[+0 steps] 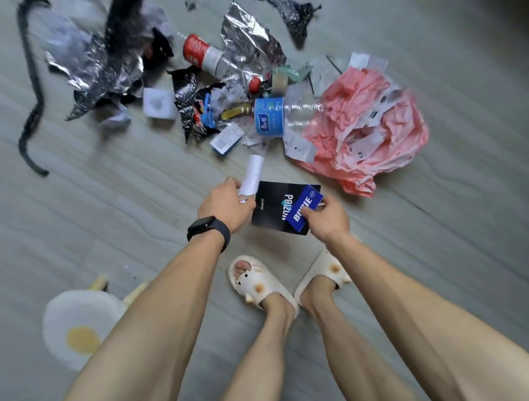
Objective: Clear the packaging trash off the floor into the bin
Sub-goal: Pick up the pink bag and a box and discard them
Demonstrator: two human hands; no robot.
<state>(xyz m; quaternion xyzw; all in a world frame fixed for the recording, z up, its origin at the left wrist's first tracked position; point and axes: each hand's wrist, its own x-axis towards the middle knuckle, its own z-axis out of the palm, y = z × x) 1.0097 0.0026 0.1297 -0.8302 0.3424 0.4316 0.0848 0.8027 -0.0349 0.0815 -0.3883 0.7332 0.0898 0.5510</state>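
Packaging trash is strewn over the grey floor ahead of me. My left hand (226, 203), a dark watch on its wrist, grips a white paper strip (253, 175). My right hand (328, 217) pinches a blue tag (304, 208) that lies over a black card (276, 209); whether it also holds the card I cannot tell. Beyond lie a clear bottle with a blue label (277, 116), a red-labelled bottle (202, 52), silver foil wrappers (97, 64), and a crumpled pink plastic bag (364, 130) with white receipts. No bin is in view.
A black strap (31, 91) curves along the left. Black mesh (290, 7) lies at the top right. A white foam piece (158, 106) sits mid-pile. My feet in white slippers (256, 285) stand below my hands. A white fluffy cushion (78, 326) lies lower left.
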